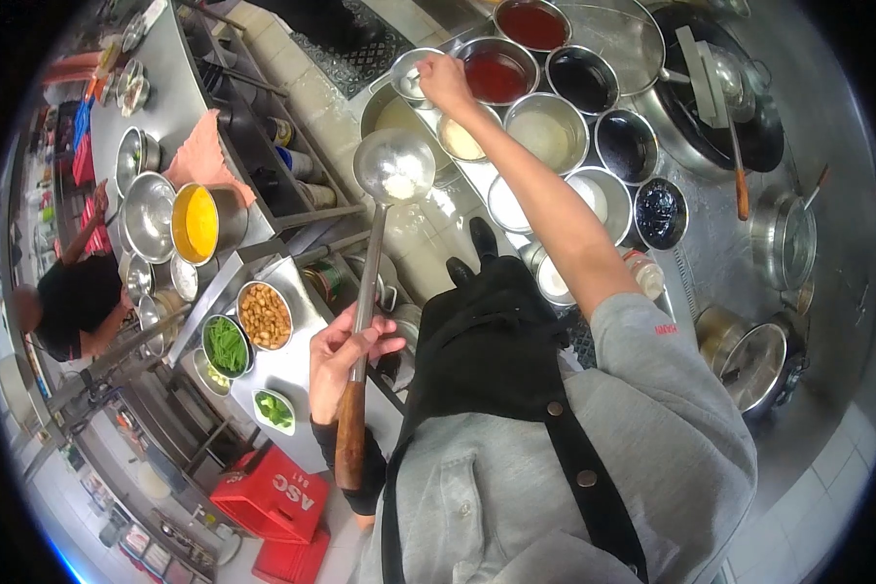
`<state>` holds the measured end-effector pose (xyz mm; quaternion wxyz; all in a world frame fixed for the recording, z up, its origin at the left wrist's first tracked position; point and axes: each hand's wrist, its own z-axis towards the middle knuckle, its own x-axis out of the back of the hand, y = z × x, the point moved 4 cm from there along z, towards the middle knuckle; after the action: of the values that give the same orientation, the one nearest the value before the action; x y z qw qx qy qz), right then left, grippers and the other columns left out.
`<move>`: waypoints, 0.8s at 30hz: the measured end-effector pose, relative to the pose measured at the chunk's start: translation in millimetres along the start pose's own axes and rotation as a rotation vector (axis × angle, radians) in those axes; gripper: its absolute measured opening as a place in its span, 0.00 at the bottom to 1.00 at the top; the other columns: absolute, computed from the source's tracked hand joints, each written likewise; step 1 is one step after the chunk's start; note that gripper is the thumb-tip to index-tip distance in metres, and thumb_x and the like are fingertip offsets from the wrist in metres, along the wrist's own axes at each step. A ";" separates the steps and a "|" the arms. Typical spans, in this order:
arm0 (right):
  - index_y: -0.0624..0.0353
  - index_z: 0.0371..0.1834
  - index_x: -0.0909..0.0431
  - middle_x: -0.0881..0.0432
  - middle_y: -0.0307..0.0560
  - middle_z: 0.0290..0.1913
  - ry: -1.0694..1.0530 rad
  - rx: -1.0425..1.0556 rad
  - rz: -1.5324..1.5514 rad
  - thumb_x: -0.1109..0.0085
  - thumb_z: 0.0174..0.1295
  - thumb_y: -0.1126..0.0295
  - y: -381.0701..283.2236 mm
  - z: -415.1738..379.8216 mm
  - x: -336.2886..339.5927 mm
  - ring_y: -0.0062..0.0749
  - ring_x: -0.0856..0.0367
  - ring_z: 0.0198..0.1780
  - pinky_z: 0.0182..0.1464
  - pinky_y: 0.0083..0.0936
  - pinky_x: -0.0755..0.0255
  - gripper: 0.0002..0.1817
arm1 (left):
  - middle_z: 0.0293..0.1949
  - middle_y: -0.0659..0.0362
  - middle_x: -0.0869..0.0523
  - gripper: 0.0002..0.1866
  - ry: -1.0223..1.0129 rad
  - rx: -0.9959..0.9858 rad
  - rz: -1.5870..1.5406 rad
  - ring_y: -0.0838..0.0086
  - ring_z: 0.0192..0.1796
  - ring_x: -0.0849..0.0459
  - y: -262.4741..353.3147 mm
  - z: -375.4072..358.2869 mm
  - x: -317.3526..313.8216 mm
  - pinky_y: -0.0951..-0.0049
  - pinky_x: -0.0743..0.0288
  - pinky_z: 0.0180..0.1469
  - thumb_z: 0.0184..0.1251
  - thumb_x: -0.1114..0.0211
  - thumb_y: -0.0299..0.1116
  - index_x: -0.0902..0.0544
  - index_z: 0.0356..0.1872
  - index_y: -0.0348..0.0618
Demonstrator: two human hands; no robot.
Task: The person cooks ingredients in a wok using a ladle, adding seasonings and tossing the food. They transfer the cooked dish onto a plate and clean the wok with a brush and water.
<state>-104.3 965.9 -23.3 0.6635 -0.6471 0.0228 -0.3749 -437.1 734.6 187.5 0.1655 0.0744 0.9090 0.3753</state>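
My left hand (346,355) grips a long-handled ladle (394,167) near its wooden end, and its metal bowl has a little white substance in it. My right hand (446,82) is stretched forward with its fingers closed together over a small metal bowl (409,90) of white contents; what the fingers hold, if anything, is hidden. Around the right arm stand a pot of red sauce (497,74), a pot of pale liquid (540,136), a pot of dark sauce (582,80) and a container of pale yellow contents (460,139).
A wok (764,146) sits on the steel stove at the right, with a wooden-handled tool over it. To the left are bowls of fried brown cubes (266,316), cut green vegetables (226,346) and yellow liquid (202,224). A person (78,302) works at the far left. A red crate (273,492) stands below.
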 end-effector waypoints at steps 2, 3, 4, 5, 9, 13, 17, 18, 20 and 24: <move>0.70 0.34 0.15 0.14 0.68 0.34 0.032 -0.079 0.084 0.42 0.67 0.69 12.5 -1.7 -0.1 0.67 0.15 0.38 0.47 0.54 0.22 0.13 | 0.42 0.52 0.17 0.28 0.034 0.003 0.001 0.65 0.50 0.14 1.2 5.6 1.6 0.61 0.11 0.53 0.67 0.39 0.24 0.29 0.67 0.19; 0.70 0.33 0.15 0.14 0.67 0.31 0.036 -0.140 0.134 0.41 0.67 0.68 22.6 -2.0 -0.6 0.64 0.14 0.35 0.45 0.51 0.21 0.13 | 0.42 0.52 0.17 0.27 0.033 -0.004 -0.031 0.64 0.50 0.14 1.2 9.6 3.5 0.62 0.11 0.52 0.67 0.38 0.23 0.28 0.66 0.19; 0.70 0.33 0.15 0.14 0.65 0.29 0.042 -0.201 0.185 0.41 0.68 0.68 32.2 -1.0 -0.7 0.60 0.13 0.32 0.43 0.48 0.20 0.14 | 0.43 0.52 0.16 0.26 0.041 -0.011 -0.031 0.64 0.50 0.14 1.8 14.6 4.1 0.62 0.11 0.52 0.67 0.39 0.23 0.28 0.65 0.19; 0.69 0.31 0.14 0.13 0.56 0.24 0.049 -0.329 0.302 0.39 0.69 0.68 19.4 -8.4 12.1 0.41 0.13 0.24 0.33 0.36 0.19 0.14 | 0.43 0.52 0.16 0.26 0.047 -0.018 -0.031 0.64 0.50 0.14 3.0 20.2 3.9 0.62 0.11 0.52 0.67 0.39 0.23 0.27 0.65 0.19; 0.70 0.33 0.15 0.14 0.49 0.25 0.108 -0.484 0.663 0.40 0.72 0.72 29.3 -21.8 29.9 0.24 0.20 0.21 0.24 0.23 0.27 0.12 | 0.43 0.52 0.16 0.22 0.086 -0.049 -0.031 0.63 0.49 0.13 8.3 42.9 1.1 0.62 0.12 0.52 0.68 0.39 0.22 0.25 0.61 0.19; 0.71 0.33 0.17 0.15 0.49 0.26 0.114 -0.542 0.993 0.41 0.73 0.71 20.4 -41.2 52.7 0.23 0.23 0.21 0.24 0.22 0.28 0.13 | 0.43 0.52 0.16 0.24 0.090 -0.065 -0.021 0.64 0.50 0.14 20.1 54.3 -4.2 0.62 0.13 0.53 0.67 0.39 0.23 0.26 0.62 0.19; 0.67 0.35 0.16 0.15 0.45 0.28 -0.056 -0.316 0.809 0.41 0.74 0.69 -44.8 -70.8 77.1 0.18 0.22 0.24 0.26 0.23 0.29 0.13 | 0.44 0.54 0.16 0.26 0.033 -0.086 -0.018 0.65 0.52 0.15 26.7 54.1 -10.1 0.64 0.15 0.55 0.68 0.39 0.27 0.27 0.64 0.20; 0.67 0.34 0.18 0.15 0.51 0.27 -0.231 -0.238 0.563 0.41 0.73 0.68 -57.3 -78.6 79.0 0.32 0.19 0.25 0.30 0.34 0.26 0.13 | 0.44 0.54 0.16 0.26 0.016 -0.091 -0.025 0.65 0.53 0.15 27.5 50.5 -13.3 0.64 0.15 0.56 0.69 0.40 0.28 0.27 0.64 0.20; 0.69 0.32 0.21 0.17 0.60 0.27 -0.106 0.235 0.119 0.41 0.72 0.68 -103.2 -101.5 112.2 0.56 0.18 0.30 0.37 0.44 0.26 0.14 | 0.44 0.54 0.17 0.29 0.003 -0.099 -0.024 0.66 0.53 0.15 26.9 38.2 -18.4 0.65 0.15 0.56 0.68 0.39 0.30 0.29 0.66 0.19; 0.71 0.32 0.21 0.18 0.70 0.38 -0.064 0.034 -0.057 0.42 0.71 0.69 -163.5 -185.3 236.6 0.67 0.19 0.44 0.45 0.50 0.27 0.13 | 0.45 0.53 0.17 0.33 -0.026 -0.120 0.028 0.67 0.52 0.16 23.2 -10.1 -25.6 0.68 0.15 0.55 0.67 0.37 0.32 0.32 0.69 0.18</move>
<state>-106.5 704.7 197.6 0.6639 -0.6477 -0.0233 -0.3730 -416.6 737.7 216.9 0.1761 0.0817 0.8816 0.4302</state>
